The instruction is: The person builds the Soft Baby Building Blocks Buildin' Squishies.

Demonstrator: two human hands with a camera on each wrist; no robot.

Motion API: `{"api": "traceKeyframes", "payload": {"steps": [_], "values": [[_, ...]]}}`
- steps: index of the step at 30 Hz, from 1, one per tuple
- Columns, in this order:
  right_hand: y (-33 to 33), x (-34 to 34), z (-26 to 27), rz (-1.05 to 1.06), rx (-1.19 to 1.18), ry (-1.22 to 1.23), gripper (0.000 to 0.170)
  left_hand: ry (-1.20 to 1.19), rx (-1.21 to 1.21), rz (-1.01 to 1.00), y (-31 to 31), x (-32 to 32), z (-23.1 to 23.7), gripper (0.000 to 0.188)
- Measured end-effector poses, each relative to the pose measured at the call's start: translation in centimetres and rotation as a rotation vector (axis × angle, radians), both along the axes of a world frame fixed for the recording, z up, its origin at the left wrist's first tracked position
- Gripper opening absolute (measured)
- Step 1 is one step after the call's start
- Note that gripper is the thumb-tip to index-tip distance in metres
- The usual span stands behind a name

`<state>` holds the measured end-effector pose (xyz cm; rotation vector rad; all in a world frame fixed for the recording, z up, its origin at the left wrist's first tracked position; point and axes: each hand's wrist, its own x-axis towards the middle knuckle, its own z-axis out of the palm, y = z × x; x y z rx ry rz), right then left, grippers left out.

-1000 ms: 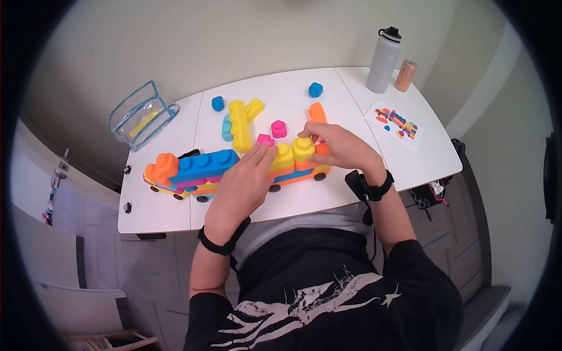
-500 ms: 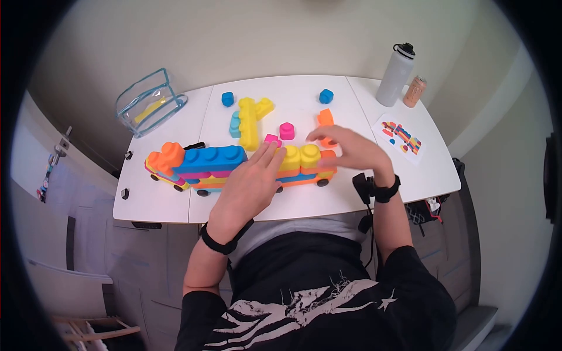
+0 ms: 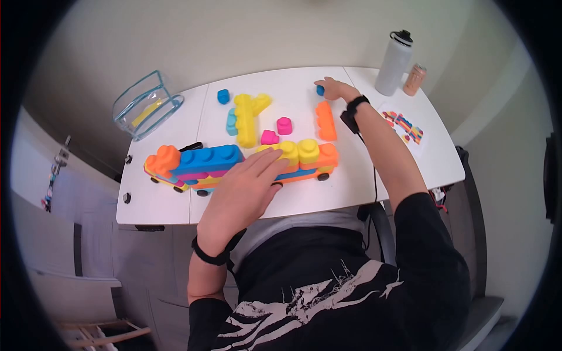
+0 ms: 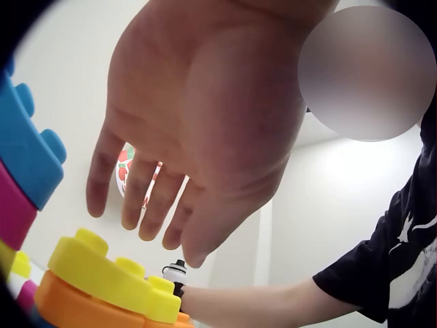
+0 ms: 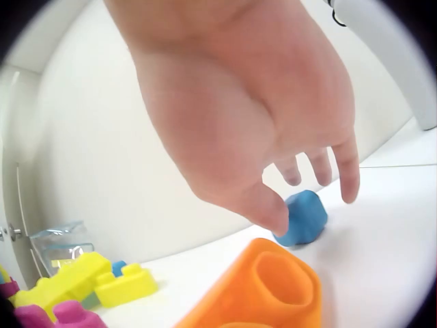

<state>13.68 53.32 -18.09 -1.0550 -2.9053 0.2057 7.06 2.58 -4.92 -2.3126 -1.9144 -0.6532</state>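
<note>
My left hand, fingers straight, is over the middle of a long vehicle built of toy blocks. In the left wrist view the palm is above its yellow blocks, with a gap between. A long blue block tops the left part; an orange block sits at the left end. My right hand reaches to the far side of the table, around a small blue block. Its thumb overlaps the block in the right wrist view, while the other fingers spread beyond. Just nearer lies a long orange block on its side.
Pink blocks, a long yellow block, a teal block and another blue block lie behind the vehicle. A clear bag stands left. A bottle, can and printed sheet are at right.
My right hand has left the vehicle's right end and moved away from the body to the small blue block at the back. My left hand stays over the vehicle.
</note>
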Motion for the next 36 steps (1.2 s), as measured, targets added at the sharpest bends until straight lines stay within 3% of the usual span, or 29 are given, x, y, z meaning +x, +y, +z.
{"api": "traceKeyframes", "payload": {"steps": [4, 7, 14, 20, 22, 23, 27, 33, 36], "values": [[-1.0, 0.9, 0.8, -0.004, 0.030, 0.063, 0.052, -0.004, 0.001, 0.036, -0.6, 0.3, 1.0, 0.049], [-1.9, 0.9, 0.2, -0.053, 0.380, 0.308, 0.018, -0.012, -0.012, 0.051, -0.6, 0.2, 0.8, 0.047], [-3.1, 1.2, 0.9, -0.142, 0.274, 0.297, 0.032, -0.005, -0.018, 0.084, -0.6, 0.3, 0.9, 0.048], [-6.5, 4.0, 7.2, -0.213, -0.009, 0.348, 0.048, 0.027, 0.008, 0.079, -0.1, -0.4, 0.8, 0.052], [-9.9, 6.4, 10.1, -0.174, -0.344, 0.503, 0.047, 0.037, 0.007, 0.092, 0.0, -0.7, 0.6, 0.054], [-11.6, 7.6, 11.2, -0.169, -0.342, 0.499, 0.047, 0.050, 0.006, 0.102, 0.0, -0.9, 0.6, 0.056], [-18.0, 12.2, 12.9, 0.248, -0.622, 0.521, 0.039, 0.014, -0.003, 0.108, 0.1, -0.9, 0.5, 0.059], [-22.9, 15.1, 12.7, 0.348, -0.660, 0.394, 0.036, 0.030, -0.071, 0.102, 0.1, -0.8, -0.3, 0.064], [-23.9, 15.6, 12.1, 0.344, -0.632, 0.453, 0.034, 0.018, -0.091, 0.117, 0.1, -0.5, -0.2, 0.068]]}}
